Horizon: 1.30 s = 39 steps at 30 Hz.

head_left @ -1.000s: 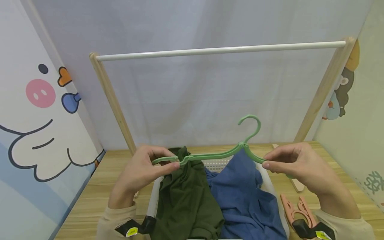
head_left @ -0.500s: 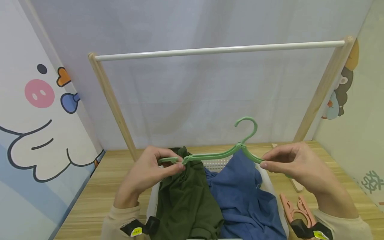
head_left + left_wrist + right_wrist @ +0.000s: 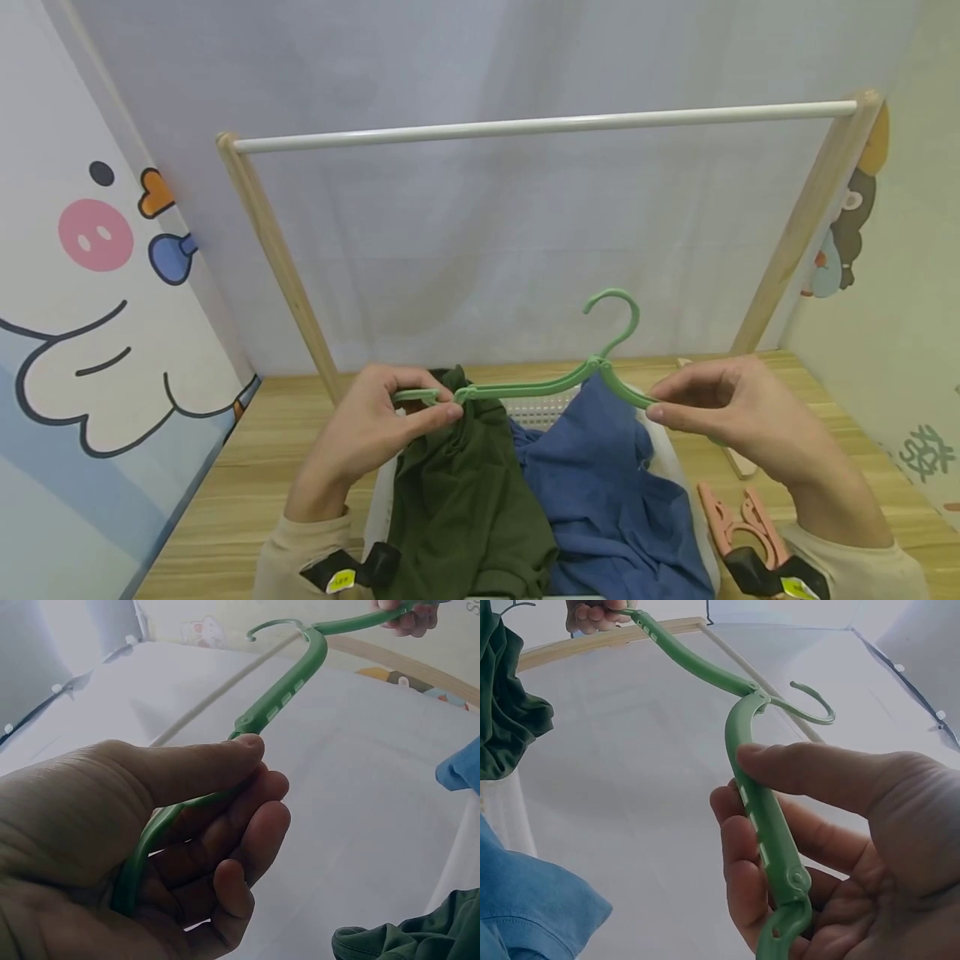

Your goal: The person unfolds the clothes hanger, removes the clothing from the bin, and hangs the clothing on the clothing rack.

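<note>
Moved: over the last second the left hand (image 3: 375, 429) has come slightly inward along the green hanger (image 3: 528, 389), so its thumb now lies close to a hinge; the hanger's hook (image 3: 637, 315) sits a little further left in the head view.
Left hand: thumb and fingertips pinch the hanger near that hinge; the left wrist view shows the end piece running back into the palm.
Right hand: thumb (image 3: 802, 769) on one face of the opposite arm, fingers curled behind it; the right wrist view shows a hinged end piece bent near the palm.
Hanger: held between both hands above the basket (image 3: 540, 410), hook up and curling to the left.
Basket: white, with a perforated back wall, resting on the table (image 3: 232, 467).
Clothes: a dark green garment (image 3: 480, 508) in the left part of the basket, a blue garment (image 3: 607, 500) beside it on the right, both rumpled.
Rack: white bar (image 3: 547, 126) between two pale wooden posts, beyond the hands.
Peach plastic piece (image 3: 717, 517): on the table right of the basket, partly covered by the right wrist's black strap (image 3: 750, 571).
Left wall: cartoon drawing with a pink snout (image 3: 96, 235).
</note>
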Tool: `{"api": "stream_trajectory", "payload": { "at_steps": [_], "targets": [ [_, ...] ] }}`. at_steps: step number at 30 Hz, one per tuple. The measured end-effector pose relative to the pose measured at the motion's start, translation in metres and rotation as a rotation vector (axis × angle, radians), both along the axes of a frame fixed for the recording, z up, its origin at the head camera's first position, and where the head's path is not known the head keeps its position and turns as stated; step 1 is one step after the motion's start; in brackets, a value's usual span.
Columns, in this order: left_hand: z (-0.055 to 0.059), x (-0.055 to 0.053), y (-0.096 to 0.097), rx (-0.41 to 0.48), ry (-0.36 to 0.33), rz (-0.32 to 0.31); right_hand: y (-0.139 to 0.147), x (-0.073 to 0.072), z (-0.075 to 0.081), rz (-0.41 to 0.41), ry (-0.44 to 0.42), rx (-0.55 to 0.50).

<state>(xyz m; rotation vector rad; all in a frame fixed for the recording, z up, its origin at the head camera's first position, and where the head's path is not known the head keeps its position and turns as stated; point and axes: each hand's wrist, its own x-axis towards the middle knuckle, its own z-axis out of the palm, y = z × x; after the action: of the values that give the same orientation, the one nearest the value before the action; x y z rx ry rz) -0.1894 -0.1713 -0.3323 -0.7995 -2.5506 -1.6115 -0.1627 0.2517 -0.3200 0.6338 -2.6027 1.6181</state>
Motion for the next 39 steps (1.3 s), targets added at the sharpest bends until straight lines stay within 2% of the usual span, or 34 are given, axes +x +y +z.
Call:
{"api": "stream_trajectory", "payload": {
  "at_steps": [3, 8, 12, 15, 19, 23, 26, 29, 34, 39],
  "targets": [
    [0.0, 0.0, -0.001, -0.007, 0.012, 0.001, 0.0, 0.001, 0.002, -0.041, 0.009, 0.013],
    [0.001, 0.001, 0.0, -0.02, 0.026, 0.01, -0.001, 0.008, 0.008, -0.183, 0.065, 0.004],
    [0.001, 0.001, 0.002, -0.013, 0.03, 0.008, -0.001, 0.011, 0.012, -0.272, 0.143, -0.064],
    [0.001, 0.0, 0.004, -0.001, 0.035, 0.001, 0.0, 0.014, 0.015, -0.3, 0.17, -0.148],
    [-0.002, -0.002, 0.009, -0.013, 0.073, -0.019, -0.006, 0.017, 0.017, -0.254, 0.216, -0.215],
    [-0.004, -0.002, 0.016, -0.011, 0.079, -0.074, -0.015, 0.02, 0.017, -0.181, 0.253, -0.154],
    [-0.006, -0.002, 0.021, 0.006, 0.059, -0.113, -0.02, 0.021, 0.017, -0.132, 0.245, -0.064],
    [-0.007, -0.002, 0.025, 0.003, 0.06, -0.128, -0.022, 0.02, 0.016, -0.09, 0.23, -0.01],
    [-0.009, -0.002, 0.027, -0.005, 0.068, -0.133, -0.023, 0.02, 0.014, -0.063, 0.196, -0.02],
    [-0.009, -0.002, 0.028, -0.005, 0.076, -0.133, -0.025, 0.019, 0.012, -0.07, 0.165, -0.032]
  ]
}}
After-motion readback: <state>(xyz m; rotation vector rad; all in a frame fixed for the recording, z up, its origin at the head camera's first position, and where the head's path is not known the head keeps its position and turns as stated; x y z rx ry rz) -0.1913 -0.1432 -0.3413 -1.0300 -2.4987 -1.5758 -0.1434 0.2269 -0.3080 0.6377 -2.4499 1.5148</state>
